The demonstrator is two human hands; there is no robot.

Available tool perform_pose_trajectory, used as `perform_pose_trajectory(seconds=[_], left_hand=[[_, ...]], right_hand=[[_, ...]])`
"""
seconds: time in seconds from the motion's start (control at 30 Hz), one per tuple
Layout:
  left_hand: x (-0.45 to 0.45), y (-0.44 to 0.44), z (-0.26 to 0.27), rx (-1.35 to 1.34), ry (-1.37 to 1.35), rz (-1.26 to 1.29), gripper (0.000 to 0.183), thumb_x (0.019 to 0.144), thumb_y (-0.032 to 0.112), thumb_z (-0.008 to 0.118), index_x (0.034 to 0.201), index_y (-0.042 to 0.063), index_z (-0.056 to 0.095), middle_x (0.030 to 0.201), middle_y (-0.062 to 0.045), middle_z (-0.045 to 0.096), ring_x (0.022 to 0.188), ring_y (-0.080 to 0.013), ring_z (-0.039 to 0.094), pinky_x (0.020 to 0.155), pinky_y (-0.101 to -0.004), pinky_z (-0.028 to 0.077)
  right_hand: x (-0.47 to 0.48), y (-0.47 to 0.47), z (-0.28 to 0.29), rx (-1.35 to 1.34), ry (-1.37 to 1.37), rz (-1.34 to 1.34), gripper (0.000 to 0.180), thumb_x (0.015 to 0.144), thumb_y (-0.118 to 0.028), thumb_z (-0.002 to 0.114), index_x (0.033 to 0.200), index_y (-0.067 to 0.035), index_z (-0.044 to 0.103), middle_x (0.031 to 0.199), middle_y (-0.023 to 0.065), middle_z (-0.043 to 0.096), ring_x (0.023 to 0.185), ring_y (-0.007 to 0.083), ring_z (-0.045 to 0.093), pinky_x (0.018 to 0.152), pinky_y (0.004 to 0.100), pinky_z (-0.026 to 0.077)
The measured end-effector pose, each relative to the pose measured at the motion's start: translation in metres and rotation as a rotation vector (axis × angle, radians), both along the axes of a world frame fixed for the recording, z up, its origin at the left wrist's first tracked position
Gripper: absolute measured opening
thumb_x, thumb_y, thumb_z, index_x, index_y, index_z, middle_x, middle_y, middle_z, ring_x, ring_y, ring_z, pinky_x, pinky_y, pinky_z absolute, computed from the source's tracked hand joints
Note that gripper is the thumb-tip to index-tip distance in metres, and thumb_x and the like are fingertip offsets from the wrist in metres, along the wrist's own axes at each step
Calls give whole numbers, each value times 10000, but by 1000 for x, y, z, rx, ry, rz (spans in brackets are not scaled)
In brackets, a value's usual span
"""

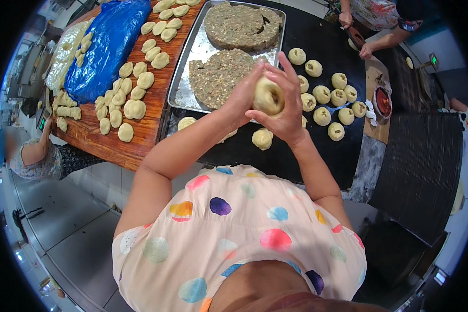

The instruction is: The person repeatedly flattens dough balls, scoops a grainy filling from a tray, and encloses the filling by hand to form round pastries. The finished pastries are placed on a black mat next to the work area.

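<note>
Between my two hands is a ball of dough (266, 102) with a dark opening on its right side. My left hand (245, 91) cups it from the left, its fingers blurred. My right hand (290, 105) curves round the other side, the thumb under the opening. Just beyond my hands, a metal tray (181, 70) holds two thick slabs of chunky filling, the near slab (222, 74) and the far slab (238, 25). Right of my right hand, several dough balls (321, 94) with small openings stand on a black surface. A plain dough ball (262, 139) sits below my hands.
Dough pieces (117, 97) lie on the wooden table (148, 128) at left, beside a blue plastic sheet (105, 50). At top right, a co-worker's hands (366, 50) hold a tool. A bowl of red contents (383, 102) stands at right. Another person (43, 156) is at far left.
</note>
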State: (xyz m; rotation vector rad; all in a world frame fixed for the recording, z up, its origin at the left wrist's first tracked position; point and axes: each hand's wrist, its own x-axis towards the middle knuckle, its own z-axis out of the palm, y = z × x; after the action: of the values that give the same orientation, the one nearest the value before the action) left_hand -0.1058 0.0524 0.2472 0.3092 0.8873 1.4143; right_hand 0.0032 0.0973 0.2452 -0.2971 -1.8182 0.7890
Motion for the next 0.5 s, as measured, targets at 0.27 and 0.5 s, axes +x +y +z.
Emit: perform_pose_trajectory(seconds=[0.27, 0.5], left_hand=[[26, 11, -8, 215, -257, 131, 474, 1014, 445, 389, 1161, 20, 538, 1065, -84, 585, 1050, -149, 580, 947, -303, 482], [24, 13, -29, 215, -218, 213, 289, 1025, 326, 419, 1124, 86, 547, 983, -21, 579, 957, -127, 584, 887, -272, 491]], right_hand=[[-12, 5, -17, -113, 334, -109, 111, 839, -42, 662, 874, -47, 557, 940, 104, 650, 924, 261, 640, 897, 411, 484], [-14, 3, -30, 95, 155, -245, 95, 914, -118, 608, 972, -49, 581, 1027, 117, 686, 1016, 303, 650, 973, 454, 453]])
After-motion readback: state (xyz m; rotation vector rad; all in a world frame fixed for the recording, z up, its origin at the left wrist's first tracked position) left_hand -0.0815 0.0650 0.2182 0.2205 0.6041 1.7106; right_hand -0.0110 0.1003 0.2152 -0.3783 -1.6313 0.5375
